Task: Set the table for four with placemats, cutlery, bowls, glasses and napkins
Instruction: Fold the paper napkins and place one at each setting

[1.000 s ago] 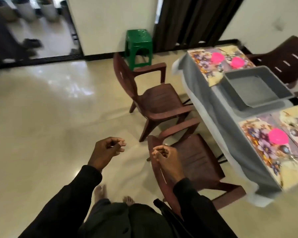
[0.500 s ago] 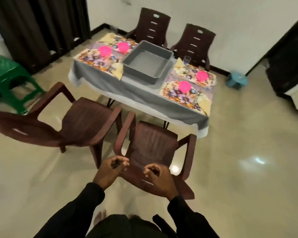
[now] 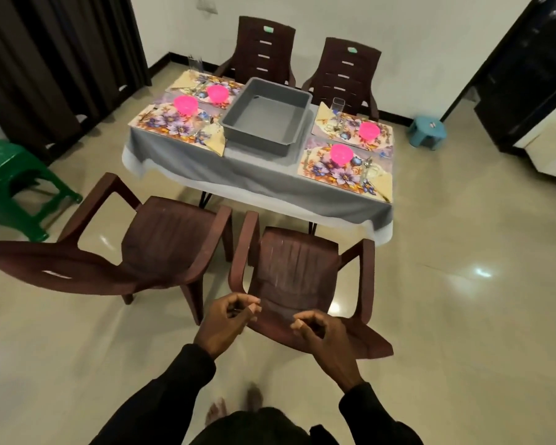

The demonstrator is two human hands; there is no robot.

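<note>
Fingers (image 3: pixel 220 308) loosely curled, my left hand (image 3: pixel 227 321) and right hand (image 3: pixel 323 334) (both holding nothing) hang above the nearest chair (image 3: pixel 296 274) at its back edge; floor (image 3: pixel 463 300) stretches wide right of them, table (image 3: pixel 254 175) beyond.

The person holds both arms out in front, a little bent, in long black sleeves (image 3: pixel 161 399). The left hand (image 3: pixel 227 321) and the right hand (image 3: pixel 326 337) are side by side with a gap between them. The fingers of both hands curl in loosely and hold nothing. Two bare feet (image 3: pixel 217 412) show down below the arms.
</note>
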